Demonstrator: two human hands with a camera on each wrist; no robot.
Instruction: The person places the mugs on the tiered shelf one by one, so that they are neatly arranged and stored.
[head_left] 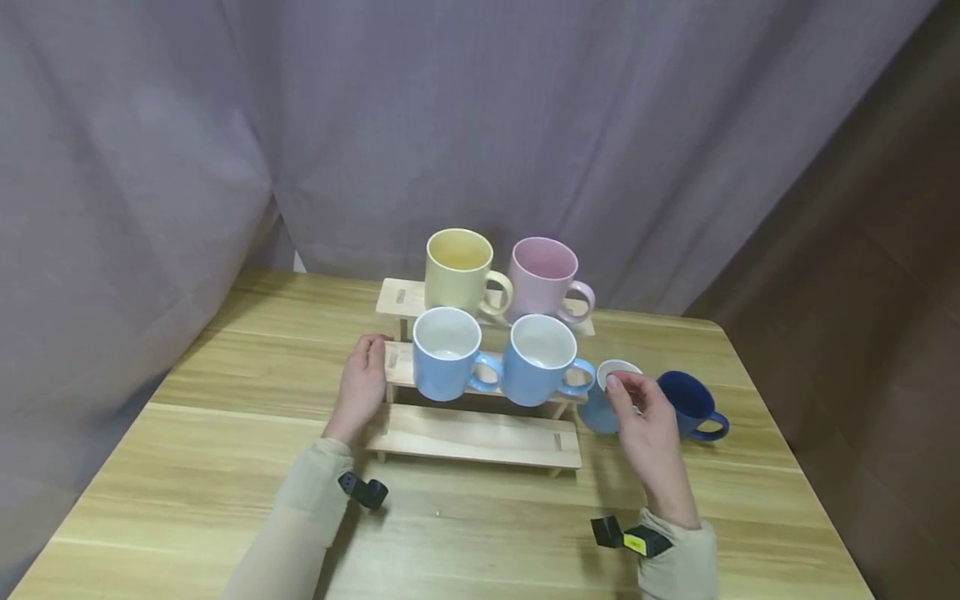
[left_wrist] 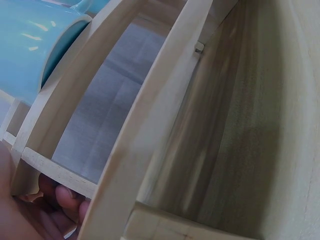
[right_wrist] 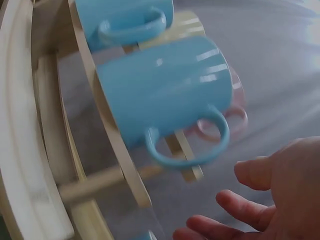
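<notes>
A three-tier wooden rack stands on the table. My left hand grips its left side by the middle tier; in the left wrist view the fingers curl under the side piece. Two light blue mugs with white insides, a left one and a right one, sit upright on the middle tier. My right hand is to the right of the rack, apart from the right mug's handle, its fingers loosely bent and holding nothing. Behind it, partly hidden, is another light blue mug on the table.
On the top tier stand a yellow mug and a pink mug, handles to the right. A dark blue mug is on the table beyond my right hand. Grey curtain hangs behind the table.
</notes>
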